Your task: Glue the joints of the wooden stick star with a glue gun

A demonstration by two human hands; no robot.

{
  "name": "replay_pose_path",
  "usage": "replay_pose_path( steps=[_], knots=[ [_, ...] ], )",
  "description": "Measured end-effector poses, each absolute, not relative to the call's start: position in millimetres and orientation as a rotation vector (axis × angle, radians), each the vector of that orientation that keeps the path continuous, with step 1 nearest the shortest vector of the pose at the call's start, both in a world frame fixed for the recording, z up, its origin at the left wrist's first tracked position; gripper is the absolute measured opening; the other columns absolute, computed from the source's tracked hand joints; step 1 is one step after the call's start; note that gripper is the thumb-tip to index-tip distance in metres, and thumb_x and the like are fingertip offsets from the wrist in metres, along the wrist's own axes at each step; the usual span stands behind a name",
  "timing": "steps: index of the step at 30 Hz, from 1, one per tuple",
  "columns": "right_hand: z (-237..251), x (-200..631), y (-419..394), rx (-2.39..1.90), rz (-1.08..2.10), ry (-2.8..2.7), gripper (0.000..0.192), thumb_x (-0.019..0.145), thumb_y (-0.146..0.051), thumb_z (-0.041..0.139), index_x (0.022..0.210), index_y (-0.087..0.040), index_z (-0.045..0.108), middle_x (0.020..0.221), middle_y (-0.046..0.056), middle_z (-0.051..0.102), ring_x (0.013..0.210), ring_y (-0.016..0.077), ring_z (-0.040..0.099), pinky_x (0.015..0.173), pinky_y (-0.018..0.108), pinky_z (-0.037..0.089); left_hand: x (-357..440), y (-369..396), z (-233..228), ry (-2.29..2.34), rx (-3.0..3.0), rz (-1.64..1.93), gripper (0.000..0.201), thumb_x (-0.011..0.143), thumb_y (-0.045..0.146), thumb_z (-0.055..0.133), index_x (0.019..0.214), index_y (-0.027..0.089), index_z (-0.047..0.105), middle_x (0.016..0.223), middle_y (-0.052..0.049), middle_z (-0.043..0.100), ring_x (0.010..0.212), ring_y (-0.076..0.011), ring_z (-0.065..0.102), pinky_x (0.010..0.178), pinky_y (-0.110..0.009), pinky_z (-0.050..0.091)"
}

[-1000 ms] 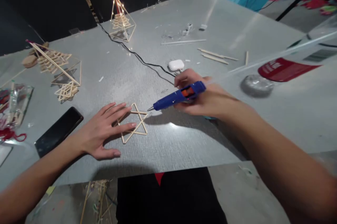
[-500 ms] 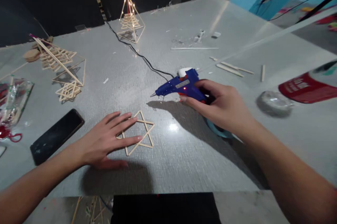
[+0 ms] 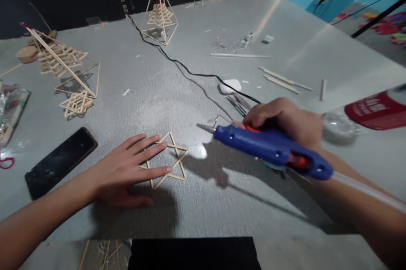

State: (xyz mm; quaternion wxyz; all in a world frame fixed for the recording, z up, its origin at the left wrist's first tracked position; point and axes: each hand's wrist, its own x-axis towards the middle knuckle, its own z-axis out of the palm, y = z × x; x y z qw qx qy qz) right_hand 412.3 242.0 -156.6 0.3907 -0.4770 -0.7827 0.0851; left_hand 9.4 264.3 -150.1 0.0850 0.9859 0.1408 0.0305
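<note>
A six-pointed star of thin wooden sticks lies on the grey table. My left hand rests over its left side, fingers spread and stretched out, index and middle fingertips on the sticks. In my right hand is a blue hot glue gun, tilted on its side above the table. Its metal nozzle points left, a little up and right of the star. A long clear glue stick sticks out of its back end. My right fingers wrap round the handle, partly hidden behind the gun's body.
A black phone lies left of my left hand. Stick pyramids stand at the back and back left. The black cord crosses the table past a white case. A tape roll and a red container are at right.
The glue gun has turned over onto its side and come nearer to me, its nozzle now slightly lower and further right. My left hand stays on the star.
</note>
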Motion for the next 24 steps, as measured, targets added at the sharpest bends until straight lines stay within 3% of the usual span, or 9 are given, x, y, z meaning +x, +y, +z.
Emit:
replay_pose_path(
  steps=[4, 9, 15, 20, 24],
  knots=[
    [-155, 413, 239, -0.915, 0.042, -2.363, 0.013, 0.105, -0.022, 0.058, 0.115, -0.03, 0.057, 0.079, -0.004, 0.071, 0.061, 0.015, 0.065, 0.056, 0.03, 0.046, 11, 265, -151, 0.402, 2.967, 0.117, 0.077, 0.096, 0.06, 0.073, 0.164, 0.034, 0.05, 0.178, -0.02, 0.04, 0.164, -0.046, 0.039, 0.128, -0.069, 0.038],
    [-163, 411, 230, -0.829, -0.249, -2.51, 0.013, 0.106, -0.026, 0.053, 0.113, -0.027, 0.065, 0.066, -0.004, 0.056, 0.054, 0.0169, 0.051, 0.051, 0.034, 0.033, 13, 265, -148, 0.372, 3.008, 0.113, 0.071, 0.1, 0.061, 0.069, 0.163, 0.033, 0.052, 0.177, -0.02, 0.042, 0.164, -0.0455, 0.039, 0.127, -0.068, 0.04],
    [-175, 414, 220, -0.902, -0.265, -2.468, 0.017, 0.107, -0.022, 0.056, 0.109, -0.032, 0.07, 0.066, -0.002, 0.055, 0.057, 0.019, 0.05, 0.053, 0.037, 0.033, 14, 264, -150, 0.383, 2.983, 0.092, 0.071, 0.098, 0.055, 0.073, 0.163, 0.035, 0.052, 0.181, -0.015, 0.036, 0.165, -0.0439, 0.037, 0.132, -0.064, 0.034],
    [-187, 419, 219, -0.928, -0.35, -2.516, 0.024, 0.11, -0.025, 0.049, 0.115, -0.035, 0.069, 0.071, -0.001, 0.066, 0.063, 0.021, 0.057, 0.055, 0.04, 0.036, 14, 263, -152, 0.42, 2.964, 0.075, 0.072, 0.1, 0.057, 0.07, 0.166, 0.041, 0.047, 0.183, -0.01, 0.033, 0.167, -0.0393, 0.035, 0.134, -0.063, 0.032],
    [-187, 418, 218, -0.98, -0.37, -2.545, 0.029, 0.111, -0.026, 0.044, 0.115, -0.037, 0.07, 0.072, -0.001, 0.068, 0.063, 0.0218, 0.059, 0.056, 0.041, 0.038, 14, 264, -154, 0.413, 2.958, 0.08, 0.075, 0.098, 0.058, 0.071, 0.166, 0.041, 0.046, 0.182, -0.01, 0.034, 0.166, -0.0425, 0.037, 0.132, -0.065, 0.034]
  ],
)
